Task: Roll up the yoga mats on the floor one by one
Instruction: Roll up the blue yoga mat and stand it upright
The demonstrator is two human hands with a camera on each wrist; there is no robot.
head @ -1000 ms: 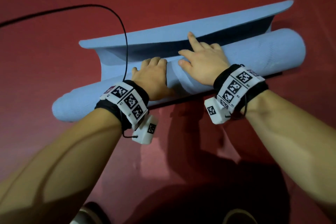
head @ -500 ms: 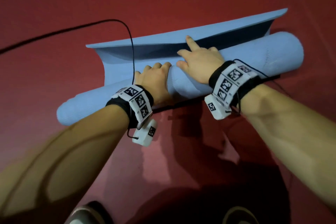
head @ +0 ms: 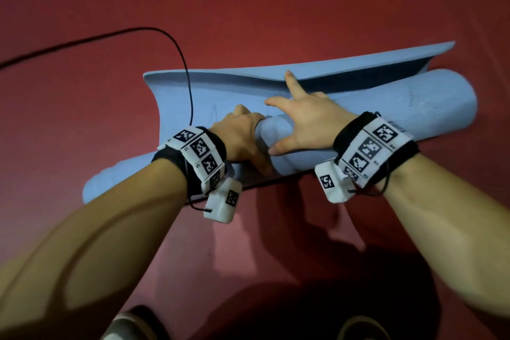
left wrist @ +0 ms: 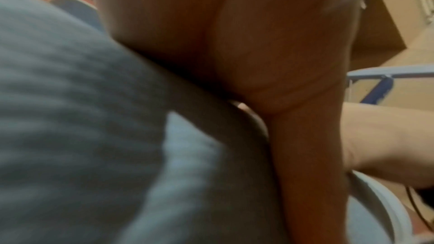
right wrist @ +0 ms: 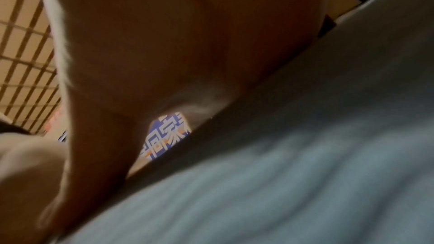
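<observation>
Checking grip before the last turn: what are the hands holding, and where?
Both hands, left hand and right hand, hold the blue yoga mat at the roll's middle.

The head view looks steeply down from above at the mat (head: 414, 102) on the floor (head: 248, 8), with both forearms reaching in from below. Each wrist view sits very close under its palm, the left hand (left wrist: 234, 44) and right hand (right wrist: 187, 34), looking along it, blurred. All three views share the mat's surface under the hands.
</observation>
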